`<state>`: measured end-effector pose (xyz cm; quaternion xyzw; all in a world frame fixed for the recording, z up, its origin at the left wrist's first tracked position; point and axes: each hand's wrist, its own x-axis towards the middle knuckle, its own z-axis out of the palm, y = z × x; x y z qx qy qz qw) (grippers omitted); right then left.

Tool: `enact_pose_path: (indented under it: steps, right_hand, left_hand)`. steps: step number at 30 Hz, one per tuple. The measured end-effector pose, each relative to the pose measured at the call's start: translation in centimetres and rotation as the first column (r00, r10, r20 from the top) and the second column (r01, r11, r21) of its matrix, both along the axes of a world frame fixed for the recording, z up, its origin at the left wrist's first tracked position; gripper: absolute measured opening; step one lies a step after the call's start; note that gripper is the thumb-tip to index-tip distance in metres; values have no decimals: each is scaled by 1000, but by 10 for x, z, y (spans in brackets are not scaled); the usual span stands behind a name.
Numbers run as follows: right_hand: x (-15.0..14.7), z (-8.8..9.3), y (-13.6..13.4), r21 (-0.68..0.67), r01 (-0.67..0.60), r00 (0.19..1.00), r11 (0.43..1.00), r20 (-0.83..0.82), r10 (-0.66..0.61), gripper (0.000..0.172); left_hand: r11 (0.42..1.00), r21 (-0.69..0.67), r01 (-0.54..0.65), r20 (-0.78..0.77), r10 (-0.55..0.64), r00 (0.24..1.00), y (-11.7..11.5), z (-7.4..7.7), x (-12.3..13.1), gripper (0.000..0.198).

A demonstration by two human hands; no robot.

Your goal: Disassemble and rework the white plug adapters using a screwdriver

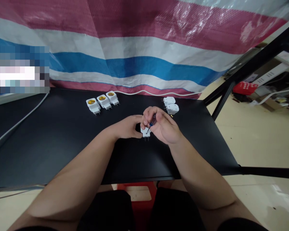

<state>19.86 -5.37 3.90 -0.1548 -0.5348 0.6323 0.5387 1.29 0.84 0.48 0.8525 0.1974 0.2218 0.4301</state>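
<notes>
A small white plug-in lamp socket (pixel 144 132) lies on the black table with its two metal prongs toward me. My left hand (pixel 130 125) grips its left side between thumb and fingers. In my right hand (pixel 165 126) is a small screwdriver (pixel 153 120) with a clear, dark-blue handle. Its shaft slants down to the left, and the tip meets a hole in the socket's upper face. Part of the socket is hidden behind my fingers.
Three white lamp sockets (pixel 102 102) with gold threaded openings stand at the back left. Two more white plug pieces (pixel 172 109) lie at the back right, near tiny brass-coloured bits (pixel 171 116). A white cable (pixel 144 92) runs along the rear edge before a striped sheet (pixel 139 45).
</notes>
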Motion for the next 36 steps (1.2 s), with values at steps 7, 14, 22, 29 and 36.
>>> enact_pose_path:
  steps: [7, 14, 22, 29, 36]
  right_hand:
    - [0, -3, -2, -62, -28, 999, 998, 25, 29, 44]
    - [0, -2, 0, -28, -14, 999, 1000, 36, 15, 39]
    - [0, -1, -2, -42, -36, 999, 998, 10, 37, 40]
    - [3, -2, 1, -48, -11, 999, 999, 53, 13, 47]
    - [1, -4, -2, -17, -66, 998, 998, 14, 66, 40]
  left_hand:
    - [1000, -15, 14, -28, -14, 1000, -1, 3, 0, 27]
    - [1000, -30, 11, 13, -10, 1000, -2, 4, 1, 21]
    - [1000, -31, -5, -49, 4, 999, -1, 2, 0, 26]
    - [1000, -28, -1, -19, 1, 1000, -1, 2, 0, 26]
    - [999, -47, -6, -29, 5, 1000, -3, 6, 0, 22]
